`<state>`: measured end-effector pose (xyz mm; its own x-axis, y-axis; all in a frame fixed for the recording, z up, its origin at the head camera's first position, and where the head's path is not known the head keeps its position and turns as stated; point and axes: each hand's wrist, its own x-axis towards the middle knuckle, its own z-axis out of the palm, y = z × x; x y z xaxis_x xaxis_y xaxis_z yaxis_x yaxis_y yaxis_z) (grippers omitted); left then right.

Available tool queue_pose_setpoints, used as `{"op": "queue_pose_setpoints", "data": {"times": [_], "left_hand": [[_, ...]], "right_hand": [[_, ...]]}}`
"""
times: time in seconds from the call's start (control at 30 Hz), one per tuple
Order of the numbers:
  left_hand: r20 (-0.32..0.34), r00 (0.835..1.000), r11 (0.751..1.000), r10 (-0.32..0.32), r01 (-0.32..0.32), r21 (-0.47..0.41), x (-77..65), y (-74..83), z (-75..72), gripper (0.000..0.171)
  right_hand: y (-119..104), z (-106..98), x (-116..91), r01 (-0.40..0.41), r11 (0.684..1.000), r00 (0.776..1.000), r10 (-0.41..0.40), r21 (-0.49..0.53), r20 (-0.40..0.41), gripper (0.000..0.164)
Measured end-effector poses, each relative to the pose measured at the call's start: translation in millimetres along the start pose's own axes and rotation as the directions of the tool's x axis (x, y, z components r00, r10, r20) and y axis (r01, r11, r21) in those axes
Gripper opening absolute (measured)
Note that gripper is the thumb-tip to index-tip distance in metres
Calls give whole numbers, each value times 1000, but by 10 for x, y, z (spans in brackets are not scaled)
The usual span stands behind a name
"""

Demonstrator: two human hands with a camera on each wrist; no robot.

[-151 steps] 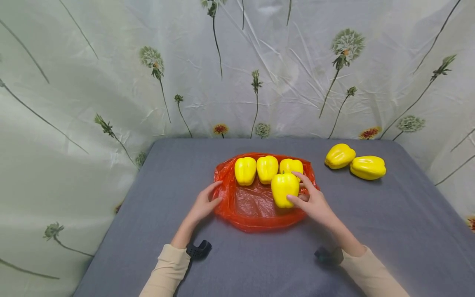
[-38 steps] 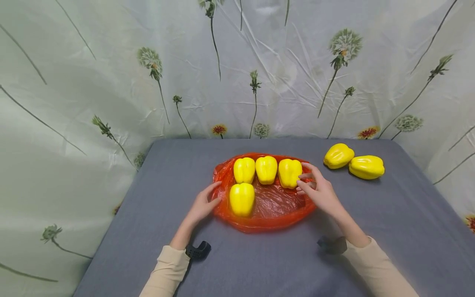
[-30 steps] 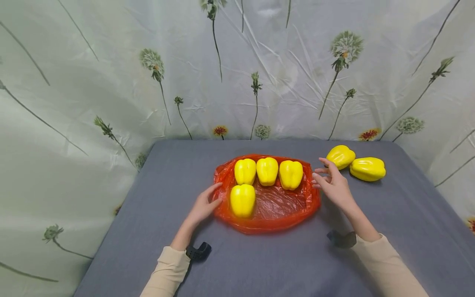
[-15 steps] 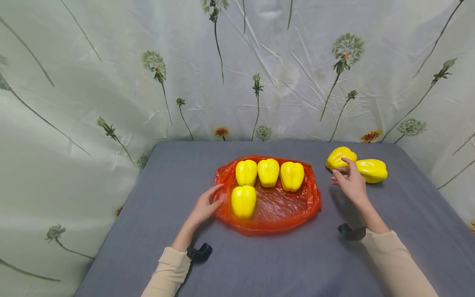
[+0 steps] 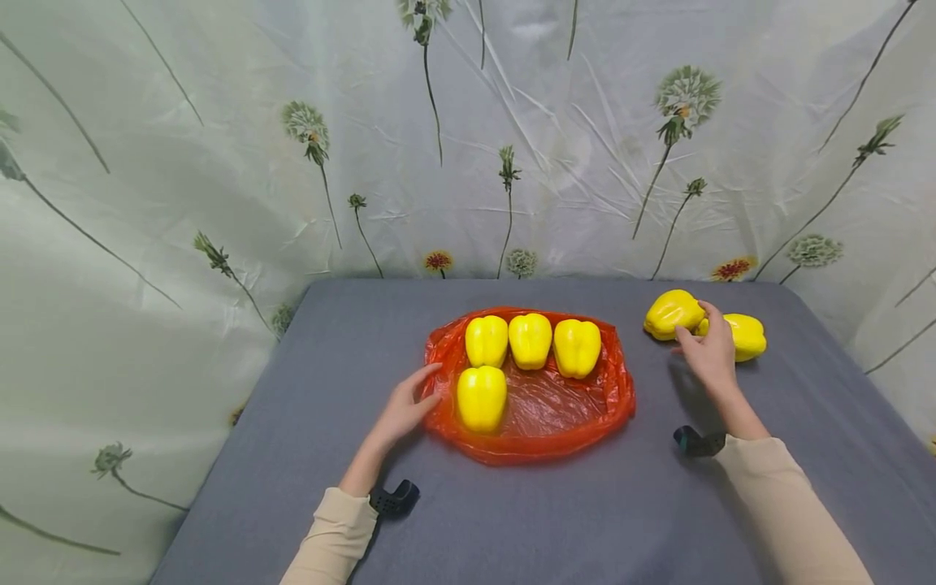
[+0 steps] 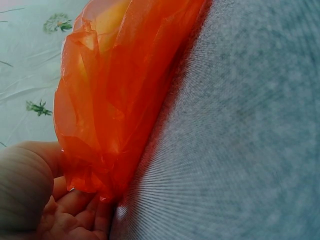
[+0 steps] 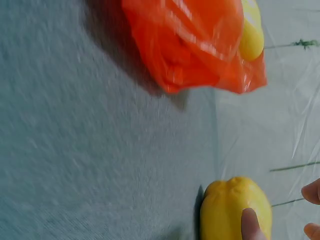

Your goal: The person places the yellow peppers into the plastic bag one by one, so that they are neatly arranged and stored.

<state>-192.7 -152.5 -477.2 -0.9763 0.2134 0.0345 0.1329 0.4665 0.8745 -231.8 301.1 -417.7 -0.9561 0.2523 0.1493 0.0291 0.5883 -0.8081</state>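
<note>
A red plastic bag (image 5: 534, 447) lies spread with its mouth up in the head view. Three yellow bell peppers (image 5: 530, 341) stand in a row along its back, and one more yellow bell pepper (image 5: 482, 399) is at its front left. My left hand (image 5: 400, 410) holds the bag's left edge, thumb at the rim and fingers beneath. Off to the right, my right hand (image 5: 711, 353) reaches over two loose peppers, thumb and fingers apart. Its thumb (image 7: 251, 225) overlaps the left loose pepper (image 5: 671, 314) in the right wrist view. The right loose pepper (image 5: 747, 337) is partly hidden behind the hand.
A grey cloth (image 5: 292, 471) covers the table. Behind and to the sides hangs a pale curtain (image 5: 468, 122) printed with dandelions, close along the table's back edge. A black wrist camera (image 5: 395, 498) is strapped to the left wrist, another (image 5: 698, 443) to the right.
A pepper that my right hand held over the bag now stands inside it, front left. The right hand has since moved right to the loose peppers. My left hand stays at the bag's edge.
</note>
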Motion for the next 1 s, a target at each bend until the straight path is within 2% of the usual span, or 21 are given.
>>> {"op": "queue_pose_setpoints", "data": {"times": [0.13,0.17,0.2,0.37,0.43,0.63,0.77,1.0], "left_hand": [[-3,1000,1000,4,-4,0,0,-5,2,50],[0,1000,1000,-2,2,-4,-13,37,-3,50],[4,1000,1000,-3,3,-3,-34,93,-12,50],[8,1000,1000,-10,10,-19,-38,92,-9,50],[2,1000,1000,-3,3,-20,-6,-3,8,50],[-1,1000,1000,-11,11,-11,-5,11,2,50],[2,1000,1000,-6,6,-12,2,2,0,50],[2,1000,1000,8,-8,-12,4,-2,3,50]], "right_hand": [[48,-1,90,-25,999,999,24,-41,-25,62],[55,0,106,-30,998,999,28,-54,-27,62],[62,0,120,-30,998,999,29,-63,-20,62],[105,13,180,-11,996,1000,14,-86,24,67],[125,24,209,-5,996,999,9,-92,42,69],[136,58,289,-20,995,992,32,-102,122,75],[145,77,351,-46,996,987,56,-71,148,72],[170,85,449,-46,996,989,56,-75,136,65]]}}
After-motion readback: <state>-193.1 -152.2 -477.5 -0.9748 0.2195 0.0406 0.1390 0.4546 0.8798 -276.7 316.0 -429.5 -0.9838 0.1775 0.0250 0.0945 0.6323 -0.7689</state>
